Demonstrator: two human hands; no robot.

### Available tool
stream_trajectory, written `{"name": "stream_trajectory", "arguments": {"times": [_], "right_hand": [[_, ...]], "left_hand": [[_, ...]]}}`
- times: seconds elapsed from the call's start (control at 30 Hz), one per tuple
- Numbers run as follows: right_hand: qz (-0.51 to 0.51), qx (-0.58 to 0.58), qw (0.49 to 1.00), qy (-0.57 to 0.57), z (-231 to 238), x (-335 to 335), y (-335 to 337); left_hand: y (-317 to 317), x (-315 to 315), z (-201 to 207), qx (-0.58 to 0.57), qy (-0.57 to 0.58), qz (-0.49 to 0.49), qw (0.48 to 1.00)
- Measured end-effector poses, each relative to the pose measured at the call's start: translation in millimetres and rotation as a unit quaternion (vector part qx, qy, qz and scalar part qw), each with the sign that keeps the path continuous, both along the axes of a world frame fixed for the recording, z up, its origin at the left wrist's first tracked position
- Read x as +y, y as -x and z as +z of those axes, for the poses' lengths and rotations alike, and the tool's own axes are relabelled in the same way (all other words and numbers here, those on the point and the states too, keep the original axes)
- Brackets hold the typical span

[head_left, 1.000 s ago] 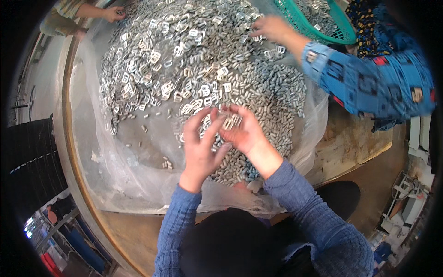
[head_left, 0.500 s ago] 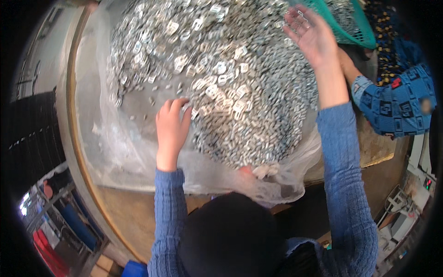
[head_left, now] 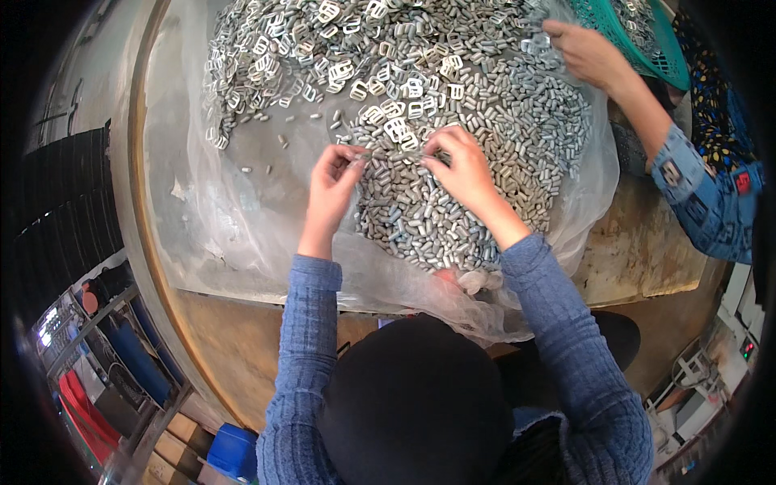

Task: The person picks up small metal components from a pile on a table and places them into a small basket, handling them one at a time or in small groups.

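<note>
— Both hands are coming back together at the near edge of the heap; half a second ago the right one was reaching far out toward the green basket.

— Right. Going from the left: the left hand (head_left: 333, 179) is pinching a small metal piece between thumb and fingertips, and the right hand (head_left: 462, 171) is curling closed on the pile of metal clips (head_left: 453, 105) just beside it, though what it is gripping is hidden.

— Any advice for the sorting?

— I'd judge it best to be lifting one piece at a time, keeping the clear plastic sheet (head_left: 242, 210) flat on the worktop (head_left: 638, 250) so nothing rolls off.

— Packages or signs?

— None legible. A blue crate (head_left: 233, 454) is sitting near left on the floor; another person's hand (head_left: 588, 53) is working far right by the green basket (head_left: 647, 40).
</note>
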State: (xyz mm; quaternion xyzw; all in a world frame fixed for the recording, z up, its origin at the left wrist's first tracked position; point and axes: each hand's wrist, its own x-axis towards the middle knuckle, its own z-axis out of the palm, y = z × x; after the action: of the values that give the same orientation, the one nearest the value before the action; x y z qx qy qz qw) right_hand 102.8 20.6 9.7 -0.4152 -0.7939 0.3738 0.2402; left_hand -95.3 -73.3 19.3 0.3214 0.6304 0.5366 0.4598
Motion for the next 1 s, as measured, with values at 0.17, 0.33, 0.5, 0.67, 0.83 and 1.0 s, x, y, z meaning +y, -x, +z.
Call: {"name": "stream_trajectory", "arguments": {"times": [0.17,0.33,0.5,0.67,0.83,1.0], "right_hand": [[-0.087,0.089,0.991,-0.051,8,3,-11],[-0.151,0.296,0.892,0.307,14,11,-8],[-0.141,0.182,0.951,0.204,-4,23,-18],[-0.099,-0.011,0.993,0.062,-9,38,-9],[-0.026,-0.144,0.989,-0.01,-20,47,2],[-0.042,0.05,0.985,0.16,-4,31,0]], "left_hand": [[31,-7,-2,-0.057,0.098,0.015,0.993],[11,-12,-26,0.373,0.084,-0.074,0.921],[14,-4,-10,0.057,0.101,-0.025,0.993],[8,5,16,-0.381,0.022,-0.013,0.924],[0,21,26,-0.449,0.019,-0.021,0.893],[-28,54,14,0.043,0.044,-0.082,0.995]]}}
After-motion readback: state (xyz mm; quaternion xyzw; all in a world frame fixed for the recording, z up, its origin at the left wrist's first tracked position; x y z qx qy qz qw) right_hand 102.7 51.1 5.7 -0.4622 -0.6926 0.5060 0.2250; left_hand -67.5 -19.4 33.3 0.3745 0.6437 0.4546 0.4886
